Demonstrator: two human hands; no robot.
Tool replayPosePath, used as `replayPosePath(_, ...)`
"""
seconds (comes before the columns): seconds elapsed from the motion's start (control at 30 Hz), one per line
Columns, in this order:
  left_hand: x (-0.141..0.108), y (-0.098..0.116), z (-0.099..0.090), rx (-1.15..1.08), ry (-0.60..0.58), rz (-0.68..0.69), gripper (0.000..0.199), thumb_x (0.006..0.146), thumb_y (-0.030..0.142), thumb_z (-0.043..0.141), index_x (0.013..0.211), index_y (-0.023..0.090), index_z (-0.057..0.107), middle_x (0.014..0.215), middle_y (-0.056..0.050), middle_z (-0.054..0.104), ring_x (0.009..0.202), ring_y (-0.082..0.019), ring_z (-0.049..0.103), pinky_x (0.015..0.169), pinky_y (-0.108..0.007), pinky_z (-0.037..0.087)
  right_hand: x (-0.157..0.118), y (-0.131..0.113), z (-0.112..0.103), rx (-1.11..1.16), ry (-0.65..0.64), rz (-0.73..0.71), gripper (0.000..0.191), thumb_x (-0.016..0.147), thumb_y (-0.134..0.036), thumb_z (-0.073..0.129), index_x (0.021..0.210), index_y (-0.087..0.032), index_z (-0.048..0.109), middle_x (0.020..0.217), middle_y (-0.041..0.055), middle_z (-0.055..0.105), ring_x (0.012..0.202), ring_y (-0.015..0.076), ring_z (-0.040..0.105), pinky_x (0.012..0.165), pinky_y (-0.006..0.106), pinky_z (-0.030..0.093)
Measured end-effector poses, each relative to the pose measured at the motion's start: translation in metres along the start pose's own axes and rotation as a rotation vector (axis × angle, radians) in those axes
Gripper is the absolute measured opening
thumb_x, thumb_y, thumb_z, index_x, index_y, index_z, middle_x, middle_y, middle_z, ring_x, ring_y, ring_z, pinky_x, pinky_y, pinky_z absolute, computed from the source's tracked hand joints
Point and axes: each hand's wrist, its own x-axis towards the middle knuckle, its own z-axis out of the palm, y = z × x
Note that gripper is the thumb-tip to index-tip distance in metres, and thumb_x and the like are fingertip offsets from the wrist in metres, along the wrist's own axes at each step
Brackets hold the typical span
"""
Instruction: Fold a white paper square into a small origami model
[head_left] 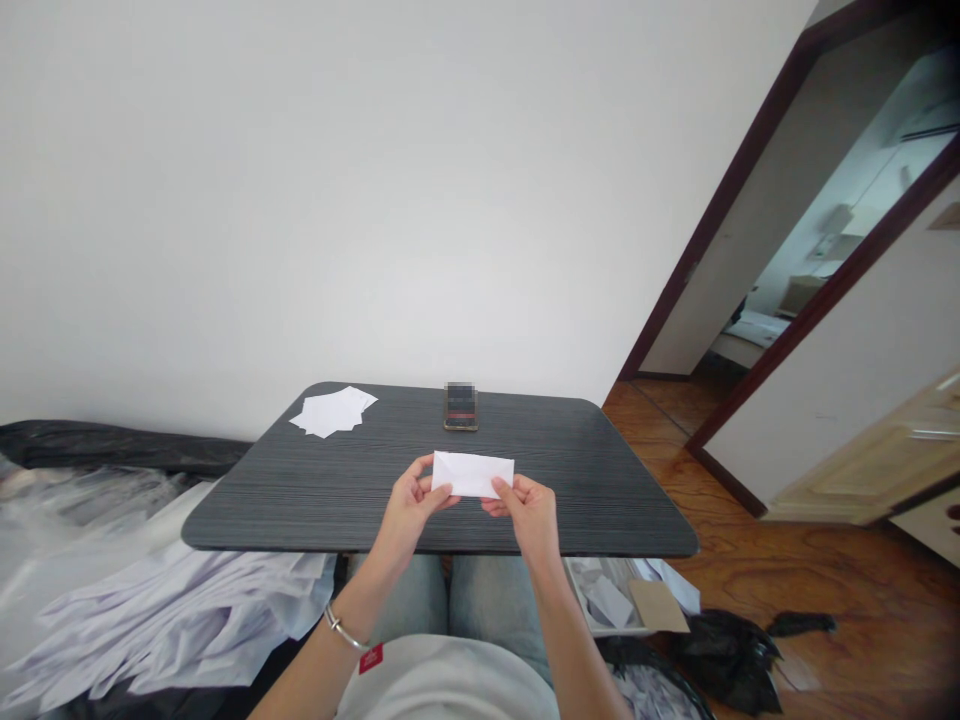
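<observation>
A small white folded paper (472,474), rectangular and flat like an envelope, is held up above the near half of the dark table. My left hand (417,496) pinches its left end, thumb on the face towards me and fingers behind. At the right end my right hand (528,502) grips it the same way, with the thumb near the lower edge. Part of the fingers of both hands is hidden behind the paper.
The dark table (300,500) stands against a white wall. Loose white papers (334,411) lie at its far left, a phone (460,408) at the back middle. Stacked white sheets (180,620) are at lower left; a box (611,600) and black plastic bag (731,655) at lower right.
</observation>
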Motion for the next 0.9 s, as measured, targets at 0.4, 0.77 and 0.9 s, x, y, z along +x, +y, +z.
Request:
replayPosePath(0.4, -0.001, -0.001, 0.011, 0.114, 0.085, 0.003, 0.053, 0.052, 0.019, 0.073, 0.1, 0.013, 0.053, 0.085, -0.004, 0.065, 0.07, -0.016, 0.061, 0.059, -0.027, 0.053, -0.004, -0.006, 0.005, -0.058, -0.022, -0.037, 0.034, 0.068, -0.047, 0.059, 0.063, -0.013, 0.062, 0.052, 0.0055, 0.066, 0.045, 0.0188, 0.062, 0.043, 0.026, 0.049)
replayPosePath(0.77, 0.001, -0.001, 0.012, 0.253, 0.154, 0.104, 0.055, 0.05, 0.019, 0.073, 0.1, 0.012, 0.054, 0.082, -0.004, 0.065, 0.072, -0.018, 0.061, 0.059, -0.025, 0.05, -0.004, -0.012, 0.006, -0.009, -0.082, 0.012, 0.027, 0.068, -0.038, 0.063, 0.07, -0.011, 0.063, 0.052, 0.0049, 0.066, 0.045, 0.015, 0.061, 0.044, 0.023, 0.048)
replayPosePath(0.9, 0.0, 0.0, 0.013, 0.258, 0.16, 0.118, 0.054, 0.051, 0.018, 0.071, 0.102, 0.013, 0.053, 0.082, -0.003, 0.064, 0.072, -0.017, 0.06, 0.059, -0.024, 0.05, -0.003, -0.01, 0.006, 0.05, -0.189, 0.085, 0.025, 0.064, -0.035, 0.066, 0.068, -0.01, 0.064, 0.05, 0.0032, 0.065, 0.042, 0.0122, 0.059, 0.042, 0.02, 0.046)
